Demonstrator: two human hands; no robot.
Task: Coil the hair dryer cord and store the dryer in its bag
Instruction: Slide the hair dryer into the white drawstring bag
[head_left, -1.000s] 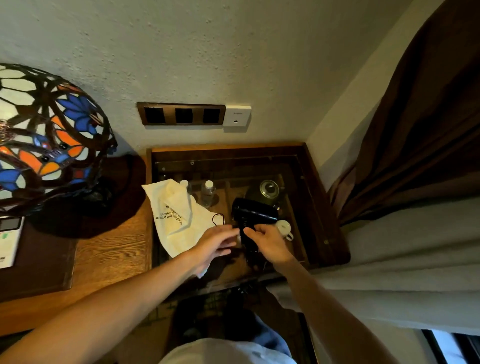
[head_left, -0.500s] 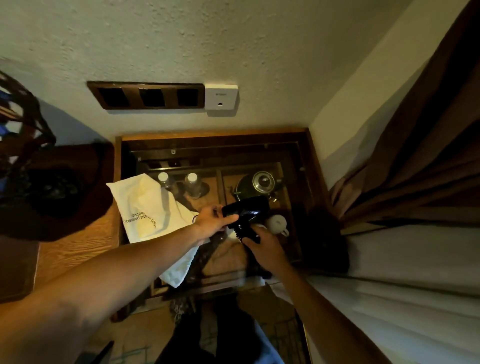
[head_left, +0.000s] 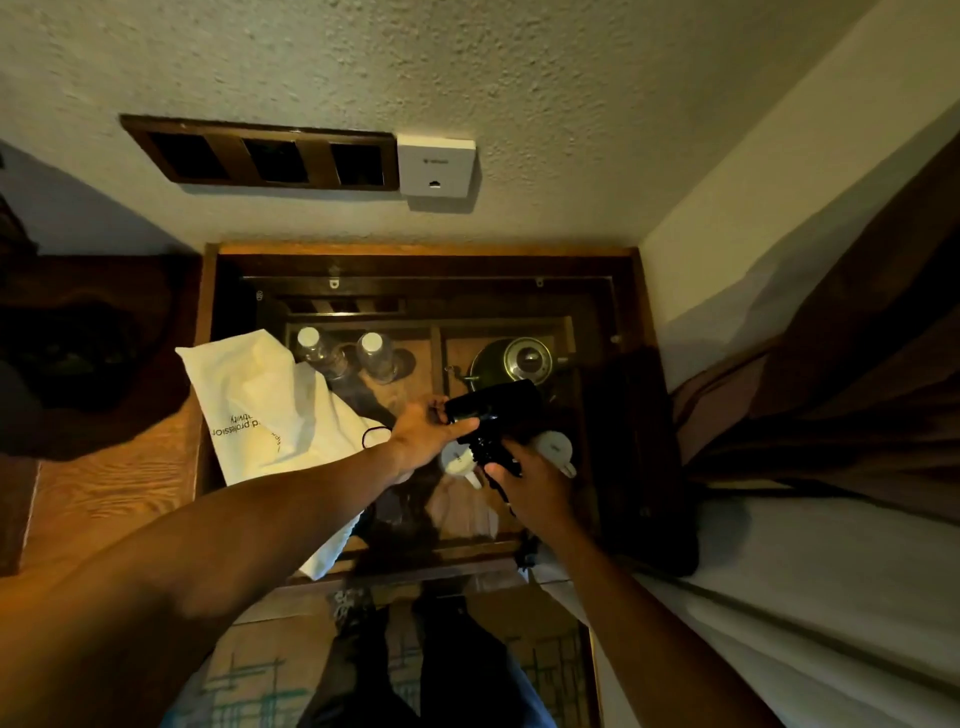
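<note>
Left hand (head_left: 423, 439) pinches the black hair dryer (head_left: 496, 408) barrel, right hand (head_left: 535, 486) closed round its handle and cord (head_left: 488, 452); white bag (head_left: 270, 415) left, two mugs (head_left: 556, 449) just under, kettle (head_left: 519, 358) behind.

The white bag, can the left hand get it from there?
Probably yes. The white bag lies right beside the left hand with nothing between them, but that hand is busy holding the hair dryer.

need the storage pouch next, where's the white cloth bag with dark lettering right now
In the head view the white cloth bag lies flat at the left of the glass-topped table, left of the left hand and beside two clear bottles.
</note>
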